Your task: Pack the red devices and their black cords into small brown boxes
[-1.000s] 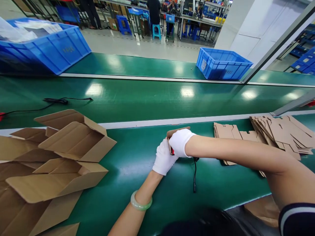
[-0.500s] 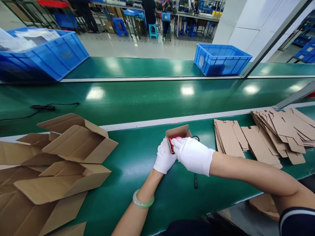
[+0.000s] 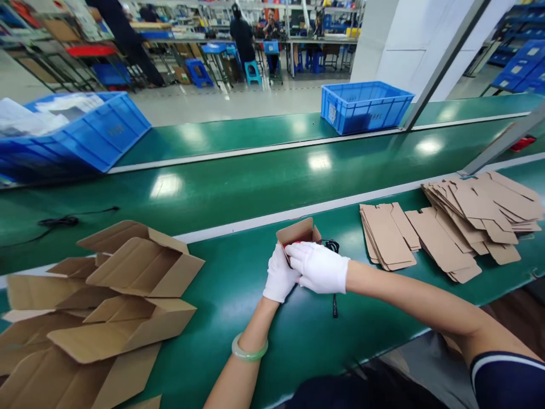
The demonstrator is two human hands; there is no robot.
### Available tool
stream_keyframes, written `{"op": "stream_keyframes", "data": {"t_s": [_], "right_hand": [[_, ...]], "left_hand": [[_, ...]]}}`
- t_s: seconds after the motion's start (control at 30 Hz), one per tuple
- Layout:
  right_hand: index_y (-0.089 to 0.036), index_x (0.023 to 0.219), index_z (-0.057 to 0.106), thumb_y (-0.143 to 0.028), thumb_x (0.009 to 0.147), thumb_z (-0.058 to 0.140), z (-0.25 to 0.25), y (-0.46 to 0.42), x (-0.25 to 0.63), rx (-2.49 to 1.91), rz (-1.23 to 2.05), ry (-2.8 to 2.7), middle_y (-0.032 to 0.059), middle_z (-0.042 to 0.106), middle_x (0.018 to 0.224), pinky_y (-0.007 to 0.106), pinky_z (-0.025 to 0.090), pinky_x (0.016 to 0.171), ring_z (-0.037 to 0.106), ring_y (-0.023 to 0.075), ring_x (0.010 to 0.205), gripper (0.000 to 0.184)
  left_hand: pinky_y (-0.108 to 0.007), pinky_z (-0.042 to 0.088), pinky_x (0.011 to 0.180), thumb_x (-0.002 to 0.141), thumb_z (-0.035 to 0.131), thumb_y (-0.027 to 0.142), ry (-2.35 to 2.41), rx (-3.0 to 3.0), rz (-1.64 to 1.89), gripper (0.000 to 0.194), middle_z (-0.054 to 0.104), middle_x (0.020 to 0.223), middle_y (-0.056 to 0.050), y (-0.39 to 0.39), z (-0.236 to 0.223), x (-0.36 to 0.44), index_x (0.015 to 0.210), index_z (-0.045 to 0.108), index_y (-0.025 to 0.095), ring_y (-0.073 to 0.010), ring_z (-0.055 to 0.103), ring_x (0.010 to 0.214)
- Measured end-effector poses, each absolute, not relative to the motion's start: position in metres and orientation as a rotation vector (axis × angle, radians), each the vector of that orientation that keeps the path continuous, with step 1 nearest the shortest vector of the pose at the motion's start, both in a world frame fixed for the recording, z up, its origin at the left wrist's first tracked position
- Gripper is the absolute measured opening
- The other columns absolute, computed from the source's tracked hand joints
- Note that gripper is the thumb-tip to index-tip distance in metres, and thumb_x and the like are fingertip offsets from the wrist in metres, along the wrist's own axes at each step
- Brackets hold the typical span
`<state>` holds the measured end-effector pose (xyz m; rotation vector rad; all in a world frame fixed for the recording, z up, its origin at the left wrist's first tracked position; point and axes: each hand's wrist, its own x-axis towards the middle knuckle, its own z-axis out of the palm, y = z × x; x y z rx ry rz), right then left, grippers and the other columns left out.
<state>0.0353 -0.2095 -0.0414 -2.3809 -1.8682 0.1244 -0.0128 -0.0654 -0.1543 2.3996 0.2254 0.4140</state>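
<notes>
A small brown cardboard box (image 3: pixel 294 232) with its flap raised sits in front of me. My left hand (image 3: pixel 281 275), in a white glove, is wrapped round its near left side. Across the opening lies my gloved right hand (image 3: pixel 320 267), its fingers closed on a red object (image 3: pixel 298 243) that is mostly hidden inside the box. Just beyond the right hand a coil of black cable (image 3: pixel 331 245) shows. A black cable end with a plug (image 3: pixel 335 308) rests on the green bench, nearer to me.
Opened cardboard boxes (image 3: pixel 140 267) are piled at the left. Flat cardboard blanks (image 3: pixel 389 236) lie in stacks at the right. Across the green belt (image 3: pixel 255 184) stand a filled blue crate (image 3: pixel 114 133) and another blue crate (image 3: pixel 366 108). A black cable (image 3: pixel 57 221) lies far left.
The red object sits lower in the box, with less of it showing. My right hand has moved slightly left and flattened over the opening. The camera view has tilted.
</notes>
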Motion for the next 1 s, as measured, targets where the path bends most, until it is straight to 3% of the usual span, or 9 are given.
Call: {"op": "stream_keyframes", "data": {"t_s": [0.07, 0.17, 0.3, 0.43, 0.57, 0.77, 1.0], "right_hand": [[-0.011, 0.108, 0.059, -0.028, 0.088, 0.056, -0.051, -0.238, 0.027, -2.324, -0.124, -1.636, 0.0133, 0.049, 0.126, 0.037, 0.034, 0.104, 0.043, 0.0247, 0.118, 0.027], [-0.013, 0.102, 0.058, -0.030, 0.092, 0.052, -0.069, -0.275, 0.018, -2.622, -0.264, -0.935, 0.0107, 0.056, 0.112, 0.036, 0.041, 0.090, 0.051, 0.0234, 0.104, 0.021], [-0.012, 0.101, 0.057, -0.053, 0.081, 0.065, -0.095, -0.286, 0.019, -2.901, 0.089, -0.502, 0.0118, 0.057, 0.102, 0.034, 0.043, 0.077, 0.054, 0.0270, 0.093, 0.046], [-0.016, 0.106, 0.055, -0.036, 0.090, 0.055, -0.104, -0.283, 0.018, -2.853, 0.293, -0.516, 0.0096, 0.058, 0.108, 0.029, 0.041, 0.073, 0.057, 0.0235, 0.095, 0.026], [-0.020, 0.102, 0.057, -0.026, 0.091, 0.052, -0.080, -0.323, 0.004, -2.764, 0.458, -0.640, 0.0023, 0.064, 0.088, 0.025, 0.038, 0.064, 0.061, 0.0184, 0.080, 0.014], [-0.022, 0.087, 0.056, -0.017, 0.090, 0.049, -0.023, -0.377, -0.028, -2.531, 0.427, -0.777, -0.0033, 0.057, 0.071, 0.025, 0.032, 0.057, 0.052, 0.0139, 0.062, 0.009], [-0.020, 0.100, 0.057, -0.020, 0.097, 0.038, -0.015, -0.339, -0.031, -2.211, -0.044, -1.052, 0.0028, 0.063, 0.085, 0.026, 0.043, 0.064, 0.058, 0.0137, 0.071, 0.019]], "left_hand": [[-0.043, 0.048, 0.091, 0.074, 0.064, 0.037, 0.226, 2.417, 0.382, 0.073, 0.054, 0.118, -0.015, -0.063, -0.149, -0.022, 0.135, 0.032, 0.013, -0.0286, 0.055, 0.108], [-0.046, 0.044, 0.098, 0.078, 0.062, 0.038, 0.226, 2.446, 0.515, 0.076, 0.051, 0.123, -0.016, -0.062, -0.137, -0.047, 0.140, 0.027, 0.013, -0.0302, 0.049, 0.117], [-0.042, 0.045, 0.095, 0.084, 0.055, 0.021, 0.009, 2.402, 0.953, 0.051, 0.056, 0.115, -0.012, -0.082, -0.111, -0.074, 0.133, 0.041, 0.018, -0.0252, 0.054, 0.108], [-0.043, 0.044, 0.094, 0.081, 0.058, 0.017, -0.573, 2.473, 0.923, 0.045, 0.059, 0.113, -0.012, -0.115, -0.086, -0.074, 0.124, 0.048, 0.016, -0.0281, 0.052, 0.113], [-0.047, 0.035, 0.102, 0.085, 0.055, 0.024, -0.843, 2.620, 0.783, 0.040, 0.055, 0.126, -0.013, -0.138, -0.075, -0.062, 0.123, 0.051, 0.013, -0.0325, 0.042, 0.126], [-0.052, 0.017, 0.111, 0.085, 0.047, 0.065, -0.779, 2.608, 0.732, 0.074, 0.046, 0.134, -0.019, -0.156, -0.073, -0.054, 0.136, 0.040, 0.012, -0.0368, 0.028, 0.135], [-0.050, 0.033, 0.107, 0.070, 0.044, 0.084, -0.286, 2.052, 0.590, 0.110, 0.034, 0.138, -0.022, -0.170, -0.065, -0.076, 0.148, 0.008, 0.014, -0.0353, 0.037, 0.129]]}}
